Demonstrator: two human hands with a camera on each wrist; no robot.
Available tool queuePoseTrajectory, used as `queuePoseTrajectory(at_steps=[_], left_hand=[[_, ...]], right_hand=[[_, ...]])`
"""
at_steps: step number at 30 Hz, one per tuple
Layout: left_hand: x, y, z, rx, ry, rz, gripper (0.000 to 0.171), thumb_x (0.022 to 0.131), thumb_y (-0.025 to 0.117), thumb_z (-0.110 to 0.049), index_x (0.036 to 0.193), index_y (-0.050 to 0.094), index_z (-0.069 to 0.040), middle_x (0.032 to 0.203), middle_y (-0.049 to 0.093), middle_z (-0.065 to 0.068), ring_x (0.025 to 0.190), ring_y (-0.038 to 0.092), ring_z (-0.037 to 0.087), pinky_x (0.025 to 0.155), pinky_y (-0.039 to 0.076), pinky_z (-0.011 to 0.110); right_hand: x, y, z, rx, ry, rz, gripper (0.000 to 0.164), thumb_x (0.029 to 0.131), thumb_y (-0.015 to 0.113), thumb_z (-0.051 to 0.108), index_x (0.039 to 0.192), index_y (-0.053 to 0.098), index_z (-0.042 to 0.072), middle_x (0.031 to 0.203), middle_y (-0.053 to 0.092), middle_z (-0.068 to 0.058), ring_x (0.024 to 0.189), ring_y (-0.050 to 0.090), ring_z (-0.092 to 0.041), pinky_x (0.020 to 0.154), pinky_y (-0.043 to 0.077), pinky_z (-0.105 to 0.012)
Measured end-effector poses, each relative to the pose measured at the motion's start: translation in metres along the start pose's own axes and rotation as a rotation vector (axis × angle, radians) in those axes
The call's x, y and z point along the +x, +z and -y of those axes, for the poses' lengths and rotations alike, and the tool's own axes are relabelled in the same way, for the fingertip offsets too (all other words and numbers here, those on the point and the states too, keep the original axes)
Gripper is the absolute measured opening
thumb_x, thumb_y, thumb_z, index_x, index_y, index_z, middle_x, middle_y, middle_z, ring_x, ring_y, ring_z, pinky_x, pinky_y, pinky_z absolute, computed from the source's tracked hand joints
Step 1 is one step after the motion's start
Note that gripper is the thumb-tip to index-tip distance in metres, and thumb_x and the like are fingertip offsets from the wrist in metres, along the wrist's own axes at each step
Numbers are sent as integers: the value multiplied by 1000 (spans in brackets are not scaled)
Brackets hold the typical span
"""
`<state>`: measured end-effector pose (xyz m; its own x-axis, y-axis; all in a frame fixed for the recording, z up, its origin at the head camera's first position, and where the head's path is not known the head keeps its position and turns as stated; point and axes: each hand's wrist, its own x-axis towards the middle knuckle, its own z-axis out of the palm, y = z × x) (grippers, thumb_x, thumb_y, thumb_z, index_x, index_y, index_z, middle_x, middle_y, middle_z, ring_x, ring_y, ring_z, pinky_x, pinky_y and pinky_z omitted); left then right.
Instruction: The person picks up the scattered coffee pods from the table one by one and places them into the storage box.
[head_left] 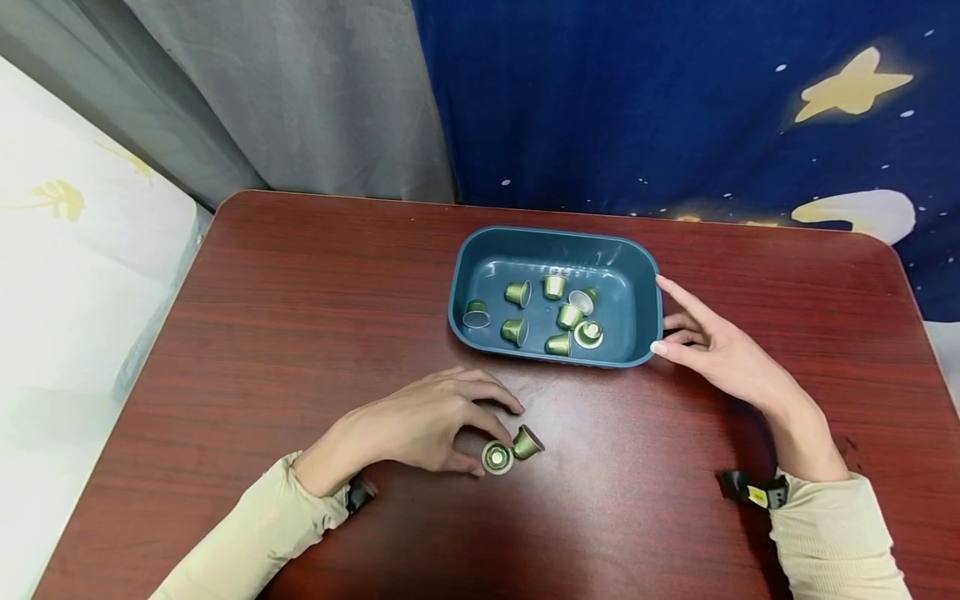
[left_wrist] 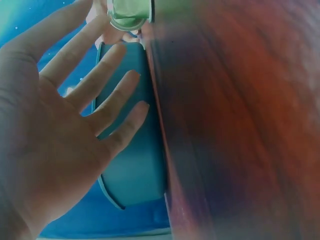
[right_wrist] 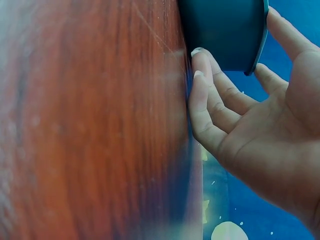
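My left hand has its thumb and index finger on either side of an upright green coffee capsule, pinching it at the table; the other fingers stay spread. A second capsule lies tilted against it. Both crowd the top of the left wrist view, where the thumb's contact is hidden. Beyond them stands a blue plastic bin with several green capsules inside, some upright, some on their sides. At its right end, my right hand touches the rim with index finger and thumb spread apart; the other fingers bend beside the outer wall.
The reddish-brown wooden table has rounded back corners. Behind it hang a grey curtain and a dark blue curtain with stars. White patterned fabric covers the left side.
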<state>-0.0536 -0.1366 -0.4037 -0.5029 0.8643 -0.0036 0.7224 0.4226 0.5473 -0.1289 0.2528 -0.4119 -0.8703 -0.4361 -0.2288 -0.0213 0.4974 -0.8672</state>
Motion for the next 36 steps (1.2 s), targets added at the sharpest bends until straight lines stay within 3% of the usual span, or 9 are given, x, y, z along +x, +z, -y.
queuePoseTrajectory(at_steps=[12, 26, 36], left_hand=[[4, 7, 4, 18, -21, 46, 32, 78, 84, -41, 108, 76, -33, 141, 52, -11, 136, 38, 10, 114, 28, 38], [9, 10, 5, 72, 3, 55, 32, 74, 86, -43, 105, 77, -38, 141, 53, -9, 140, 36, 17, 115, 22, 36], [10, 10, 5, 94, 22, 20, 28, 74, 86, -42, 101, 79, -37, 138, 55, -8, 138, 39, 17, 114, 26, 36]], right_hand=[[0, -1, -1, -32, -29, 37, 80, 98, 65, 19, 159, 16, 38, 120, 61, -16, 99, 66, -12, 81, 50, -16], [0, -2, 0, -36, -32, 32, 80, 98, 65, 19, 159, 17, 39, 120, 61, -16, 99, 66, -12, 81, 50, -17], [0, -2, -1, -36, -43, 26, 80, 98, 65, 18, 159, 17, 38, 120, 62, -16, 98, 66, -13, 81, 50, -16]])
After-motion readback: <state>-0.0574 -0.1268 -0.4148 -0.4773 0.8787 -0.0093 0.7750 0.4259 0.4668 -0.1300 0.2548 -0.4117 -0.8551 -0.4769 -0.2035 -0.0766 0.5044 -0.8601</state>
